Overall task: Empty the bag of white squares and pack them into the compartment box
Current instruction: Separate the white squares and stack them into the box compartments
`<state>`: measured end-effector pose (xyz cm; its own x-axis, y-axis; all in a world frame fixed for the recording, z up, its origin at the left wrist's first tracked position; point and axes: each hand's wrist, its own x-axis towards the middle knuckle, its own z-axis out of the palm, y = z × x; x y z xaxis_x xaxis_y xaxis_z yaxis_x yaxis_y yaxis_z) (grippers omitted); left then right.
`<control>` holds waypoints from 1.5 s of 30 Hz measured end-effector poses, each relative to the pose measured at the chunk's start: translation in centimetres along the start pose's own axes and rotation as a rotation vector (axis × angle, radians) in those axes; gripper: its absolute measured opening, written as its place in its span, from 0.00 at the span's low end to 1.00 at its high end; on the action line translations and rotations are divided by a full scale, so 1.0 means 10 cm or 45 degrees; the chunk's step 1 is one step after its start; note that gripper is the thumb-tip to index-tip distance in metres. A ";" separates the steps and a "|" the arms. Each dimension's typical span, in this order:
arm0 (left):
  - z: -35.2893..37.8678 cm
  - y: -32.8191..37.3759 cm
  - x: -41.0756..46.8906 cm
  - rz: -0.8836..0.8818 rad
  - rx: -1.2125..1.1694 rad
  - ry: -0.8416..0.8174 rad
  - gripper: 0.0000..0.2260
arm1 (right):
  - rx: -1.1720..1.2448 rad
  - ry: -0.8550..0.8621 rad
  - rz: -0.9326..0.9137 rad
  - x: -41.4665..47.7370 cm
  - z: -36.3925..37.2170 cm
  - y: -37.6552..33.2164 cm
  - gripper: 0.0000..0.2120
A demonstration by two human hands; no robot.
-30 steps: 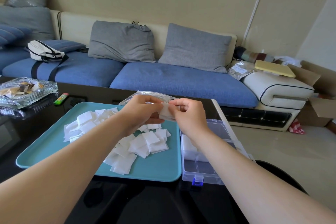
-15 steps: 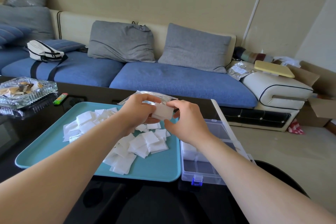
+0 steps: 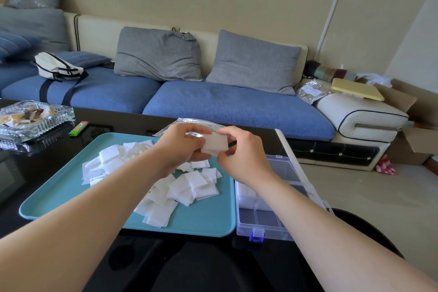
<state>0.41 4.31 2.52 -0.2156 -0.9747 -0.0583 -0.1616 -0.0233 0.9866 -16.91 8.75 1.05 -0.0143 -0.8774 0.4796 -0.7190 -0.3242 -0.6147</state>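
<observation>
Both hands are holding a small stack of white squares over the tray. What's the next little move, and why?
Probably carry the stack right and lower it into the open box: left hand and right hand both pinch it, and other squares sit in one compartment there.

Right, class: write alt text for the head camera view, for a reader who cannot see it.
The left hand and right hand hold a small stack of white squares above a teal tray strewn with more squares. An open compartment box sits right of the tray; a blue sofa is behind.
</observation>
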 end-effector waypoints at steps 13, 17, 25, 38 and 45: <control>-0.02 0.00 -0.01 -0.002 -0.262 -0.129 0.10 | 0.275 -0.015 0.419 0.04 0.00 0.00 0.17; -0.02 0.01 -0.02 0.014 -0.277 -0.160 0.11 | 0.424 -0.085 0.528 0.04 -0.01 -0.02 0.12; 0.00 0.00 -0.04 0.101 -0.138 -0.182 0.11 | 0.606 -0.184 0.701 0.04 -0.02 -0.06 0.19; 0.02 0.02 -0.06 0.235 0.188 0.011 0.11 | 0.349 -0.106 0.586 0.06 0.03 -0.02 0.09; 0.00 -0.01 0.02 0.094 0.187 0.213 0.07 | 0.152 0.100 0.362 0.06 0.04 -0.07 0.02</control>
<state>0.40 4.09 2.37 -0.0711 -0.9961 0.0517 -0.2922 0.0703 0.9538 -16.07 8.35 1.50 -0.2599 -0.9103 0.3222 -0.5918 -0.1135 -0.7980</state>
